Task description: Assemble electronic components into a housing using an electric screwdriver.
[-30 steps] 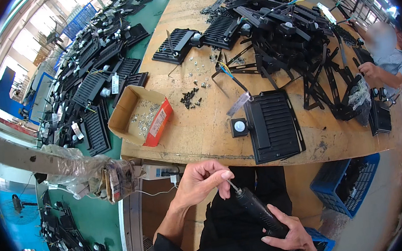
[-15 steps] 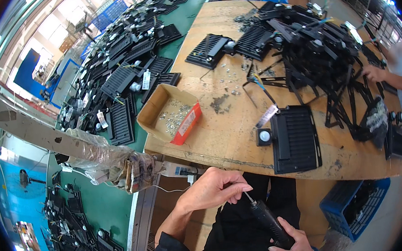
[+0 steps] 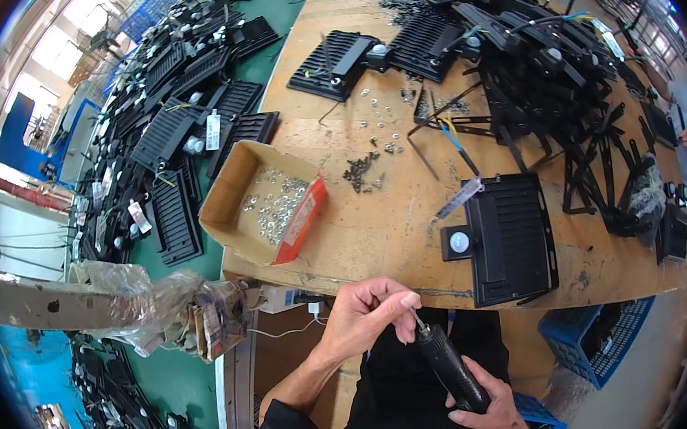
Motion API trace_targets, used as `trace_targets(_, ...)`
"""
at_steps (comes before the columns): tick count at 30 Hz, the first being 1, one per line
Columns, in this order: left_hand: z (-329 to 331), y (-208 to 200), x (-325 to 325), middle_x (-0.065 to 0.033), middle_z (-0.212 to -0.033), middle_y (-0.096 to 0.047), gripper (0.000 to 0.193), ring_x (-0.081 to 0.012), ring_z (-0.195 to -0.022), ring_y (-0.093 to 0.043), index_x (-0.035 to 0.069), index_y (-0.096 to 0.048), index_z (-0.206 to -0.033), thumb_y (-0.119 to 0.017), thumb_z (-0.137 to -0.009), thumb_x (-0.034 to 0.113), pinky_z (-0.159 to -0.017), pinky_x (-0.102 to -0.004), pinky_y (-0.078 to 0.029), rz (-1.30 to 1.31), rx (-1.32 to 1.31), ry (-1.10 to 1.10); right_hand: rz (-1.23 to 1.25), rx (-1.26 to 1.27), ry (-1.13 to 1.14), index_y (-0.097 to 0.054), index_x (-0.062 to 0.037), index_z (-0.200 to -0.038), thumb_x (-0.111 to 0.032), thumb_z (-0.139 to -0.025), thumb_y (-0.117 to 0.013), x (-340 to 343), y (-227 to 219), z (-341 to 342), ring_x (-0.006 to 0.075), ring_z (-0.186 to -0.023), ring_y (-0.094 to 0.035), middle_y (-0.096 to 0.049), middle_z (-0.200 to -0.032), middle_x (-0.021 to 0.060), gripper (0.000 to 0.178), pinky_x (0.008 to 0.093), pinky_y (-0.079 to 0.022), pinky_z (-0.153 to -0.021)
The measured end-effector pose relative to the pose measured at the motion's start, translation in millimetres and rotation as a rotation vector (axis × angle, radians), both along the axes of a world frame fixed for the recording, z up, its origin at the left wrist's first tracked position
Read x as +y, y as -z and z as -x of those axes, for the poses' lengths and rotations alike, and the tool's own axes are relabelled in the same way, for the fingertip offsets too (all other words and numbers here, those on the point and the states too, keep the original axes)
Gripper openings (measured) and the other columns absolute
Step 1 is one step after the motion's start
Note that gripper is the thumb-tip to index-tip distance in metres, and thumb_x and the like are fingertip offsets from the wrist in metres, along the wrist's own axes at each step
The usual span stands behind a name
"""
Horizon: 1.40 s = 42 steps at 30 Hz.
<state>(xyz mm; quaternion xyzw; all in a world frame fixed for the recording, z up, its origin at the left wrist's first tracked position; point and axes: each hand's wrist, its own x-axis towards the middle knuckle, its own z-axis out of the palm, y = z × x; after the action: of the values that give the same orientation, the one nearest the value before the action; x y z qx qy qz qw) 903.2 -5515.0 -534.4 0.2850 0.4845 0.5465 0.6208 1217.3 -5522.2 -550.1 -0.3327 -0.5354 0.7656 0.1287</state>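
Over my lap, in front of the table edge, my right hand (image 3: 491,406) wraps round a black electric screwdriver (image 3: 452,368), tilted with its bit pointing up and left. At the bit's tip, my left hand (image 3: 365,319) is closed in a pinch. Whatever small part sits between those fingertips is hidden. Just beyond the hands, a black floodlight (image 3: 510,237) lies back side up at the table edge. A sensor with a white dome (image 3: 459,242) sticks out from its left side, and a tagged cable leaves its top.
An open cardboard box (image 3: 222,225) of small metal washers stands left on the wooden table (image 3: 387,243). Dark screws (image 3: 362,172) lie loose beside it. Black brackets (image 3: 591,144) and floodlights heap up at right. More floodlights cover the green bench (image 3: 178,286). Below right is a blue crate (image 3: 576,349).
My view has shifted, so the table and box appear larger and lower left. My hands keep nearly the same hold on the screwdriver. A co-worker's hand has moved away from the bracket pile.
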Motion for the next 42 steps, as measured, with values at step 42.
trace_targets(42, -127, 2, 79, -0.0093, -0.107, -0.073, 0.015, -0.0305, -0.109, -0.066, 0.003, -0.070, -0.098, -0.076, -0.085, -0.003, -0.092, -0.0424, -0.051, -0.807, 1.280, -0.094, 0.022, -0.121, 0.432, -0.034, -0.0005, -0.163, -0.011, -0.088, -0.084, -43, 9, -107, 0.0109, -0.102, -0.064, -0.071, -0.116, 0.0067, 0.091, 0.0280, -0.050, -0.096)
